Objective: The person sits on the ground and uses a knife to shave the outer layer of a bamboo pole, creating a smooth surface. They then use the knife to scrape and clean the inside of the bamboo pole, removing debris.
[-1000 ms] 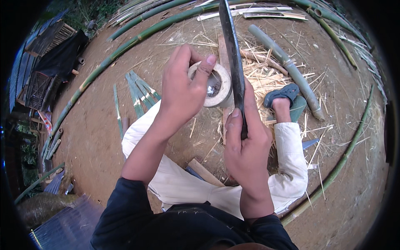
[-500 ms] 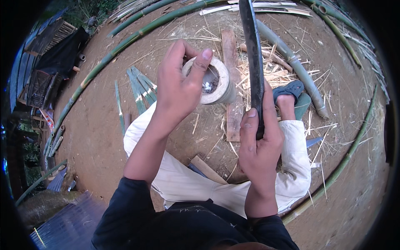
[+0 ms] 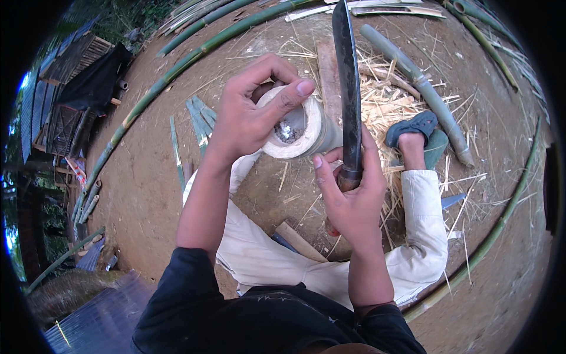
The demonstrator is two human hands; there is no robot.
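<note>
Left hand (image 3: 250, 112): grip holding a short, thick bamboo tube (image 3: 312, 130), thumb over the pale cut rim, fingers bent at its upper-left edge. Tube between the two hands, mouth facing the camera; bright patch inside. Cannot tell whether its far end meets the ground (image 3: 141, 200).

Right hand (image 3: 356, 206): grip holding the wooden handle of a long dark knife (image 3: 348, 82), blade pointing away from the body, just right of the tube. Contact between blade and tube: cannot tell.

Beyond the tube, a flat plank (image 3: 328, 65) on the ground. Right of it, pale shavings (image 3: 383, 112), scattered; then a grey-green pole (image 3: 418, 82), lying aslant. Left: green strips (image 3: 202, 121).
</note>
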